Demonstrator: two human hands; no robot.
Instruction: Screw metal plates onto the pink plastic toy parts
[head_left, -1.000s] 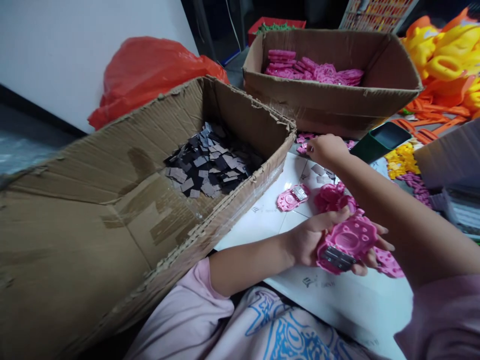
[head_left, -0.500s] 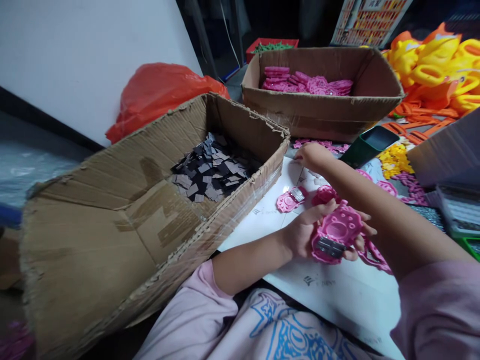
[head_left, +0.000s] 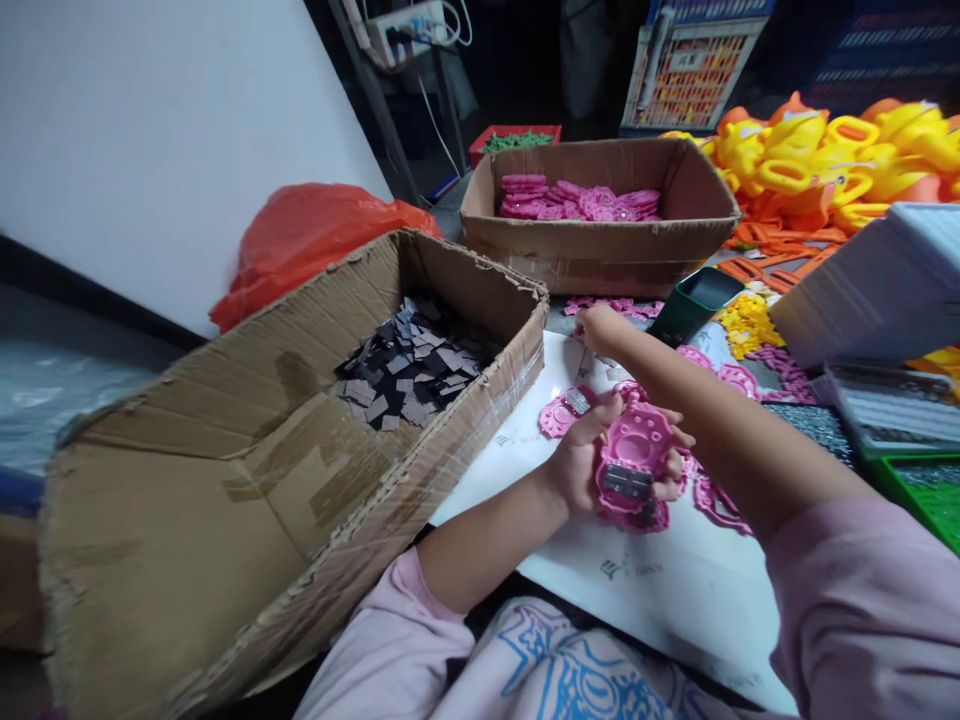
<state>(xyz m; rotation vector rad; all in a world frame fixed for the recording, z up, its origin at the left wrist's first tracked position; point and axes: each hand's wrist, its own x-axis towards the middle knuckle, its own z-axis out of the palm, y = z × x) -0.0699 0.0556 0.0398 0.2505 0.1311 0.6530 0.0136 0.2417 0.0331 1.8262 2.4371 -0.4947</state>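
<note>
My left hand [head_left: 576, 465] is closed around a pink plastic casing half [head_left: 636, 440] with a round recess and a dark grey metallic block in its lower part. Under it, more pink pieces show against the white sheet. Reaching across to the sheet's far edge, my right hand [head_left: 598, 328] has its fingers curled downward near small pink parts [head_left: 619, 307]; what they grip, if anything, is hidden. A similar pink casing [head_left: 564, 412] with a metallic block lies on the white sheet [head_left: 630, 570] just beyond my left hand.
A long cardboard box [head_left: 300, 500] with dark flat pieces [head_left: 412, 360] stands at left. Behind is another cardboard box [head_left: 600, 240] of pink casings. A dark green container [head_left: 694, 300], yellow pieces [head_left: 754, 325], a green tray [head_left: 919, 500] and yellow-orange toys [head_left: 825, 160] are at right.
The view has tilted up and turned slightly right, so things sit lower and further left. My left hand still holds the pink casing; my right hand stays at the sheet's far edge.
</note>
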